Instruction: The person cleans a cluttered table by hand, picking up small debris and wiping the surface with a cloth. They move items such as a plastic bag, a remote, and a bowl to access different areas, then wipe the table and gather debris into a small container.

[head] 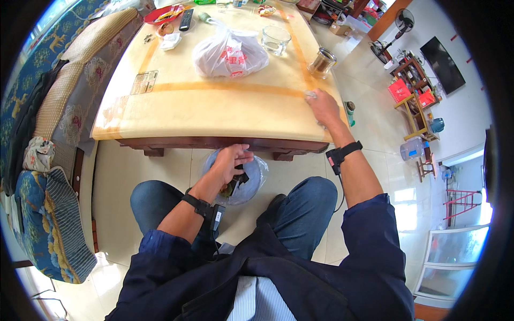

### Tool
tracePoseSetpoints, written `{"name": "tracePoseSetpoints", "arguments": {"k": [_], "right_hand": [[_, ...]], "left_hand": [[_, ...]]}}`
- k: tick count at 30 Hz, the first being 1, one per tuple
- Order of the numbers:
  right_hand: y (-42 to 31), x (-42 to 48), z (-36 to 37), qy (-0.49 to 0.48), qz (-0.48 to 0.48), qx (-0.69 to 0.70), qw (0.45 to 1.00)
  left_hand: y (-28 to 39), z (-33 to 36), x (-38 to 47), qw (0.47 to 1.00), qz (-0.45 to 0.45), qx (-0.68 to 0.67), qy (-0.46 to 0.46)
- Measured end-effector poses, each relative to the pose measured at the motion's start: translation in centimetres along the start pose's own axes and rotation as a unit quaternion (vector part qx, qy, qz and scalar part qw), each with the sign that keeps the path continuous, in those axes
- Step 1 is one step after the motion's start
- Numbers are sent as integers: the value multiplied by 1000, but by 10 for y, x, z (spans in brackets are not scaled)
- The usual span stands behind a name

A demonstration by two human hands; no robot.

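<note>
My right hand (pixel 324 109) presses on the right side of the table (pixel 225 108). Bits of a crumpled white tissue or cloth (pixel 310 94) stick out from its curled fingers. Below the table's front edge, my left hand (pixel 233 159) hangs over a lined waste bin (pixel 247 188), fingers stretched and seemingly holding nothing. Dark scraps (pixel 241 176) lie in the bin, partly hidden by that hand. A knotted white plastic bag (pixel 231 54) with red print rests on the table. A glass of clear liquid (pixel 276 42) and a metallic-looking cup (pixel 322 62) stand to its right.
A remote control (pixel 186 20), a red tray of packets (pixel 162 15), a crumpled tissue (pixel 171 41) and keys (pixel 148 38) occupy the table's far left. A cloth-covered sofa (pixel 80 72) lines the left side. A green bottle (pixel 350 112) stands beyond the table's right edge.
</note>
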State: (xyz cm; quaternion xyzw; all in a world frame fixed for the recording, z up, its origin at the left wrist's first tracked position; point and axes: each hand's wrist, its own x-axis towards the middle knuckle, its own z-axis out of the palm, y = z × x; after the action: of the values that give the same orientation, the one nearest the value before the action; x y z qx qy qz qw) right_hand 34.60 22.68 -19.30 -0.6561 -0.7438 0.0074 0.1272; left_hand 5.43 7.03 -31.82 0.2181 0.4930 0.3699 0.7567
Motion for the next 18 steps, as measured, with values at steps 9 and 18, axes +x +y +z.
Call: {"name": "tracePoseSetpoints", "arguments": {"k": [9, 18], "right_hand": [[-110, -60, 17, 6, -123, 96, 988], [-196, -148, 35, 74, -146, 314, 935]], "left_hand": [[19, 14, 9, 958, 37, -279, -62], [-3, 5, 39, 923, 106, -334, -156]]}}
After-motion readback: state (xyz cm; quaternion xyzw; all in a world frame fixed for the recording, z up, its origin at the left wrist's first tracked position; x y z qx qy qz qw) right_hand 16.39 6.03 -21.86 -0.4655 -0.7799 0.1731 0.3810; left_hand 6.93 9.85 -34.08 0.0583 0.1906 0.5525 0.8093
